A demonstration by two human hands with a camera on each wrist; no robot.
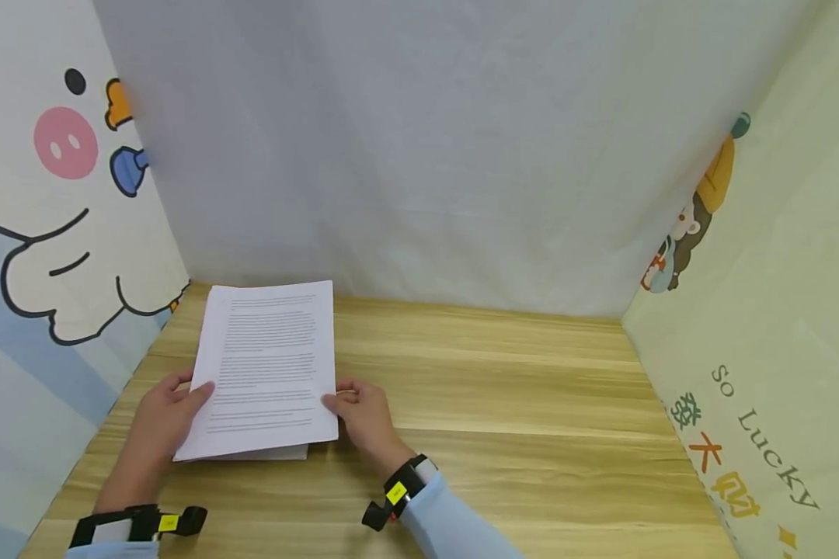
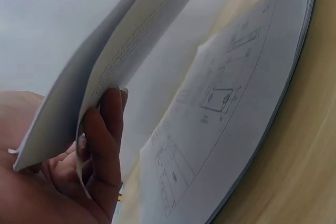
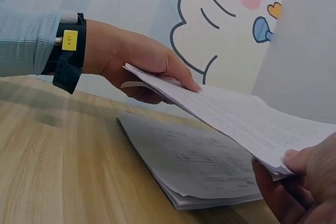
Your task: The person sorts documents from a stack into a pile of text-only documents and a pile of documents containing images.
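Both hands hold a few printed sheets of paper (image 1: 269, 365) by their side edges, raised above the table. My left hand (image 1: 164, 415) pinches the left edge, thumb on top and fingers beneath, as the left wrist view also shows. At the right edge, my right hand (image 1: 367, 415) pinches the sheets between thumb and fingers. Below them a stack of papers (image 3: 194, 161) lies on the table, its top page printed with line drawings. In the head view the raised sheets hide most of that stack.
The wooden table (image 1: 503, 404) extends to the right of the papers. A grey-white curtain (image 1: 461, 155) stands at the back edge. Printed cloth panels border the left side (image 1: 56, 272) and the right side (image 1: 762, 310).
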